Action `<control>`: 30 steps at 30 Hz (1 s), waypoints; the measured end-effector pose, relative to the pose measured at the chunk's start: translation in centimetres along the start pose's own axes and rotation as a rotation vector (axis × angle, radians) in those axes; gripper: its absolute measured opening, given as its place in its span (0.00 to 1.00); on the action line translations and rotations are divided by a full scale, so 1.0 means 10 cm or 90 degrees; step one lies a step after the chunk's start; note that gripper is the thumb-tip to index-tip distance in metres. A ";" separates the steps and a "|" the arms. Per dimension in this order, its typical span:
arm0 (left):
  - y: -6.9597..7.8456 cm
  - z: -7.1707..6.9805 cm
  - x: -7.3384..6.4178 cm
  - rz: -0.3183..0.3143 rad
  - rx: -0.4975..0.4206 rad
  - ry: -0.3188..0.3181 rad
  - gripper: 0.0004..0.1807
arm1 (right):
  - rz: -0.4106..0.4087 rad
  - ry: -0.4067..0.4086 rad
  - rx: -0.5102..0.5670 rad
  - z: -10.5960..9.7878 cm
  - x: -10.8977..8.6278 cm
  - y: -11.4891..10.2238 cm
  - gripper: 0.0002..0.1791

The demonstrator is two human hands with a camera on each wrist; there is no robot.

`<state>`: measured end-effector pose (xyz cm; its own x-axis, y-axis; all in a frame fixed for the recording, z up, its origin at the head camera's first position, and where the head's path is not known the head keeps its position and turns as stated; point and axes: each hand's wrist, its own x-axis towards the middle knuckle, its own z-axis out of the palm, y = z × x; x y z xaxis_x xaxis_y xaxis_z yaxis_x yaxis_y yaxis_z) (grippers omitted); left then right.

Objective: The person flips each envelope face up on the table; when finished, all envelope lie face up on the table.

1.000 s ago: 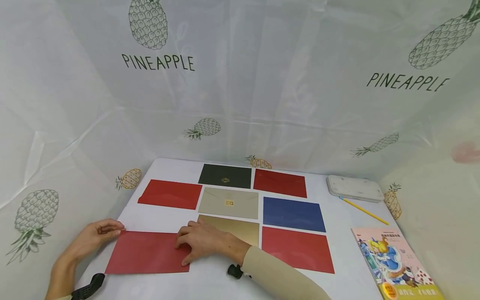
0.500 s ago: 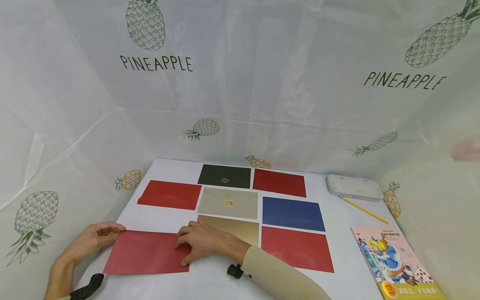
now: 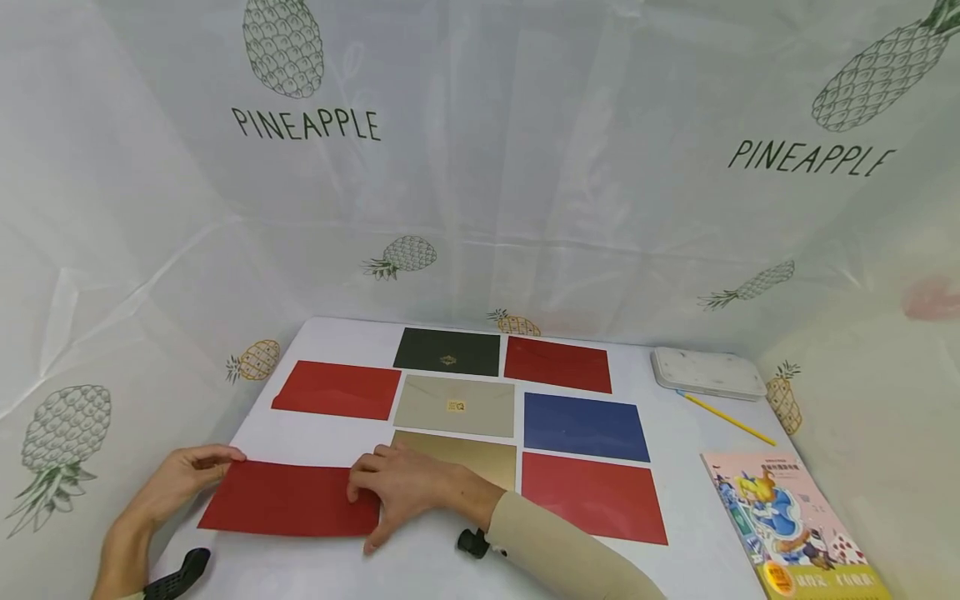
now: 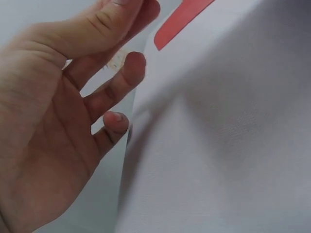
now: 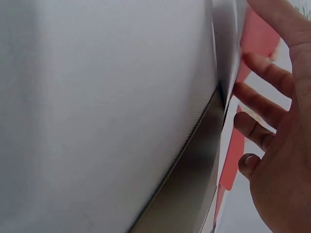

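Note:
A red envelope (image 3: 288, 500) lies at the near left of the white table, across the span between my two hands. My left hand (image 3: 183, 483) pinches its far left corner with thumb and index finger. In the left wrist view, the other fingers of the left hand (image 4: 73, 111) are loosely bent. My right hand (image 3: 405, 487) holds the envelope's right edge, its bent fingers over the red face and its thumb at the near corner. Under the right wrist lies a gold envelope (image 3: 468, 458), partly covered. In the right wrist view, the right hand (image 5: 286, 116) has its fingertips against the red edge.
Behind lie a second red envelope (image 3: 337, 389), a dark green one (image 3: 447, 350), a third red one (image 3: 558, 363) and a beige one (image 3: 450, 392). Blue (image 3: 585, 427) and red (image 3: 592, 497) envelopes lie right of centre. A pencil case (image 3: 708, 372), pencil (image 3: 726, 417) and book (image 3: 795, 525) stand right.
The near edge of the held envelope has shifted away from me and its face looks darker. My right thumb has moved slightly nearer to me; the left hand has barely moved.

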<state>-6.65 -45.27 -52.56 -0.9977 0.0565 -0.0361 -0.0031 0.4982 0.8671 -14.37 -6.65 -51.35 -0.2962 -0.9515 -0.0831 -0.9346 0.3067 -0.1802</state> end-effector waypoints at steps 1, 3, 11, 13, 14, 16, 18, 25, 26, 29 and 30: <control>0.01 0.00 0.00 -0.003 0.003 0.007 0.11 | -0.002 0.011 0.000 -0.01 0.00 0.00 0.33; 0.02 0.00 0.00 -0.016 0.006 0.024 0.11 | -0.005 0.032 0.004 -0.04 -0.01 0.00 0.29; -0.03 -0.05 -0.04 -0.028 0.061 0.071 0.15 | -0.019 0.131 0.106 -0.24 0.01 0.08 0.11; -0.05 -0.06 -0.05 -0.019 0.070 0.081 0.16 | -0.020 0.176 0.138 -0.28 0.02 0.12 0.10; -0.05 -0.06 -0.05 -0.022 0.068 0.089 0.16 | -0.018 0.200 0.149 -0.29 0.02 0.13 0.10; -0.05 -0.05 -0.06 -0.035 0.068 0.105 0.18 | -0.012 0.244 0.173 -0.31 0.02 0.17 0.11; -0.04 -0.04 -0.06 -0.060 0.060 0.121 0.22 | -0.001 0.276 0.196 -0.32 0.03 0.21 0.12; 0.03 -0.04 -0.03 -0.081 0.110 0.131 0.26 | 0.089 0.293 0.259 -0.34 0.11 0.34 0.13; 0.03 -0.03 -0.01 -0.070 0.128 0.126 0.26 | 0.107 0.288 0.260 -0.34 0.13 0.35 0.13; 0.04 0.03 0.03 -0.036 0.190 0.104 0.26 | 0.150 0.263 0.219 -0.29 0.21 0.38 0.15; 0.04 0.05 0.04 -0.029 0.203 0.094 0.26 | 0.161 0.252 0.195 -0.27 0.24 0.39 0.16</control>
<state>-6.98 -44.59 -52.51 -0.9961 -0.0864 0.0206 -0.0507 0.7438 0.6665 -19.24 -7.85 -49.62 -0.6105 -0.7656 0.2027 -0.7420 0.4634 -0.4845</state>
